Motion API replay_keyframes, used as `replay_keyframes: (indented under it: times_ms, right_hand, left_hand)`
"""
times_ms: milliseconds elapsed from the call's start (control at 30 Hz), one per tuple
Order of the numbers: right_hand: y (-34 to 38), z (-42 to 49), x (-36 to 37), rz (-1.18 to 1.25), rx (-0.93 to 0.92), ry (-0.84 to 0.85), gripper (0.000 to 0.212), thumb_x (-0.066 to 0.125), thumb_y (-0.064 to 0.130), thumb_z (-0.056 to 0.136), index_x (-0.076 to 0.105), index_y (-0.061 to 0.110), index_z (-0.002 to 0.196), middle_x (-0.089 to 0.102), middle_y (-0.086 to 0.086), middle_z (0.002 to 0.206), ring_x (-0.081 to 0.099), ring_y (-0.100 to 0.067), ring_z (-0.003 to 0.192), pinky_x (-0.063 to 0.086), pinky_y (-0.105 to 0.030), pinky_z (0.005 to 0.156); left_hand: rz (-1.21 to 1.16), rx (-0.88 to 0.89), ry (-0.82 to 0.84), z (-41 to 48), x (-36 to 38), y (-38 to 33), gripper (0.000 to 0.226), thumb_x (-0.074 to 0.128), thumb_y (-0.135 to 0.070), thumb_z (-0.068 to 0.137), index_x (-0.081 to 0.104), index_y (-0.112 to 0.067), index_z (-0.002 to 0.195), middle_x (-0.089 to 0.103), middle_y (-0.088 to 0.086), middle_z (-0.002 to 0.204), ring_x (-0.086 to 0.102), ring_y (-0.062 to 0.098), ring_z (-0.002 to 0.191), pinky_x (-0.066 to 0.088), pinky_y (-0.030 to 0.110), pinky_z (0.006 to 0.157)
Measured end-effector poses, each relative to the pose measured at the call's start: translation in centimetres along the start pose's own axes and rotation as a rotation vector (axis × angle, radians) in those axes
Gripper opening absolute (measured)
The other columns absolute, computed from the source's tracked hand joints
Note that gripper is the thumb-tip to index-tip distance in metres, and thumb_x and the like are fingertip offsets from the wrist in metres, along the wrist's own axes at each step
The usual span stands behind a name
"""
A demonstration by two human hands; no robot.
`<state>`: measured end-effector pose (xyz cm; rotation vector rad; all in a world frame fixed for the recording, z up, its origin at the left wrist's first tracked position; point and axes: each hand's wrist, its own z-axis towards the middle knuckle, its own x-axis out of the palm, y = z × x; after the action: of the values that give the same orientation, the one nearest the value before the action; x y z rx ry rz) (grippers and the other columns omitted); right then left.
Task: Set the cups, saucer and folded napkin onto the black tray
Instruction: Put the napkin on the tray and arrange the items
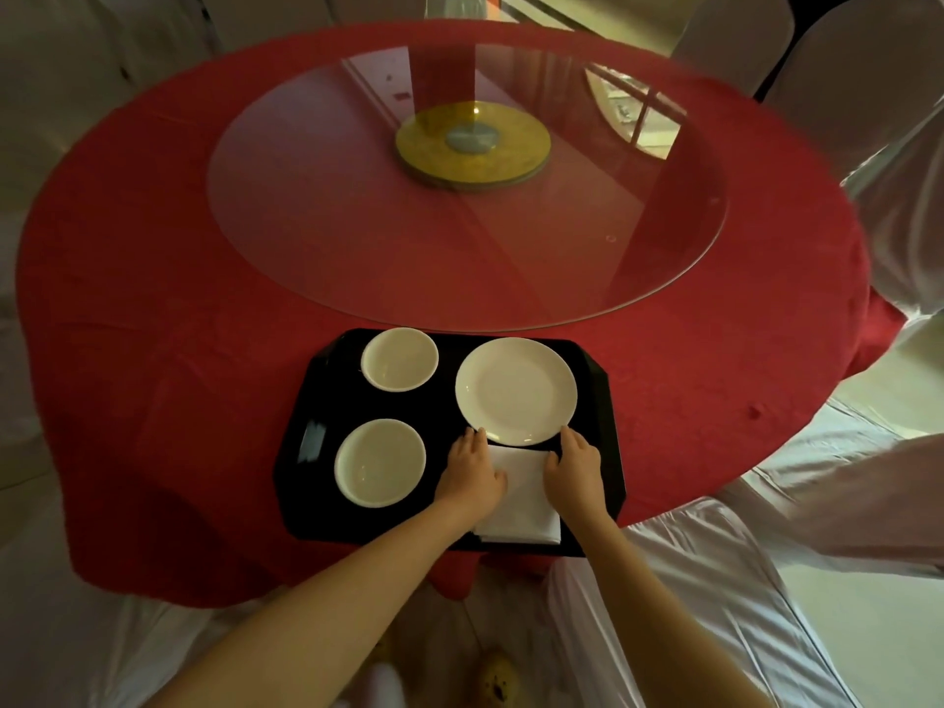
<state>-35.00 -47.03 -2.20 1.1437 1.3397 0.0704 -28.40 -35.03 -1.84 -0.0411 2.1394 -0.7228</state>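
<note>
Both forearms bare, no sleeves, watch or rings on either hand

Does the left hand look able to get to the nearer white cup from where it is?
Probably yes. The left hand rests on the folded napkin, and the nearer cup stands just to its left on the black tray, with nothing between them.

The tray (592, 482) is plain black, and the two cups (399, 359) (380, 462), the saucer (516, 390) and the folded napkin (523, 498) on it are plain white. The tablecloth (153, 350) is deep red, and the disc (472, 145) under the clear glass turntable (357, 222) is mottled gold with a grey hub.
</note>
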Motion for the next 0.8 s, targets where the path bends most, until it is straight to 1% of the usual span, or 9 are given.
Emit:
replay_keyframes:
  times_ms: [100,200,367,533,633,733,800]
  right_hand:
    - [-0.2,0.0,0.0,-0.072,0.014,0.011,0.05,0.038,0.006,0.092,0.03,0.007,0.142,0.032,-0.01,0.15,0.028,-0.029,0.134,0.036,-0.041,0.104]
    - [-0.2,0.4,-0.3,-0.172,-0.012,0.053,0.05,0.036,0.008,0.094,0.027,0.008,0.143,0.027,-0.009,0.153,0.022,-0.03,0.137,0.036,-0.041,0.104]
    - [-0.6,0.1,-0.2,-0.252,-0.051,0.052,0.05,0.036,0.007,0.094,0.028,0.008,0.143,0.03,-0.008,0.152,0.025,-0.031,0.135,0.04,-0.042,0.101]
    - [-0.8,-0.3,-0.2,-0.205,-0.047,0.063,0.051,0.035,0.009,0.095,0.026,0.01,0.144,0.029,-0.005,0.153,0.025,-0.029,0.136,0.038,-0.042,0.105]
    - [-0.9,-0.8,-0.2,-0.124,-0.03,0.033,0.051,0.037,0.007,0.093,0.028,0.008,0.143,0.032,-0.008,0.15,0.024,-0.028,0.137,0.035,-0.04,0.106]
    - [-1.2,-1.9,0.2,-0.09,-0.009,-0.009,0.046,0.041,0.005,0.09,0.037,0.004,0.136,0.042,-0.013,0.141,0.033,-0.029,0.128,0.035,-0.037,0.103]
    - [-1.2,-2.9,0.7,-0.102,-0.012,0.002,0.044,0.042,0.003,0.088,0.041,0.003,0.131,0.046,-0.014,0.134,0.038,-0.028,0.12,0.037,-0.033,0.097]
  left_hand:
    - [0.06,0.014,-0.038,0.3,0.0,0.0,0.066,0.041,-0.025,0.093,0.005,-0.015,0.147,-0.006,0.012,0.158,-0.002,0.028,0.145,0.025,0.043,0.112]
    - [0.1,0.016,-0.031,0.8,-0.2,0.0,0.059,0.041,-0.027,0.094,0.015,-0.015,0.145,-0.009,0.012,0.157,-0.004,0.029,0.145,0.028,0.045,0.11]
    - [0.114,0.025,-0.067,0.8,0.2,0.3,0.057,0.042,-0.026,0.093,0.02,-0.014,0.144,-0.007,0.011,0.158,-0.002,0.028,0.145,0.029,0.044,0.11]
    - [0.095,0.028,-0.078,0.5,0.4,0.7,0.058,0.041,-0.025,0.093,0.017,-0.016,0.145,-0.007,0.009,0.158,-0.001,0.028,0.145,0.027,0.044,0.112]
    - [0.083,0.032,-0.096,0.0,0.6,0.7,0.061,0.041,-0.023,0.093,0.012,-0.017,0.146,-0.005,0.009,0.158,-0.001,0.027,0.145,0.026,0.043,0.113]
    - [0.109,0.077,-0.104,-1.1,1.6,1.3,0.063,0.04,-0.024,0.093,0.007,-0.015,0.147,-0.004,0.008,0.158,-0.001,0.026,0.146,0.024,0.041,0.114]
    - [0.139,0.106,-0.11,-1.8,2.3,1.9,0.066,0.04,-0.025,0.093,0.004,-0.013,0.147,-0.005,0.008,0.158,-0.002,0.025,0.146,0.023,0.039,0.116]
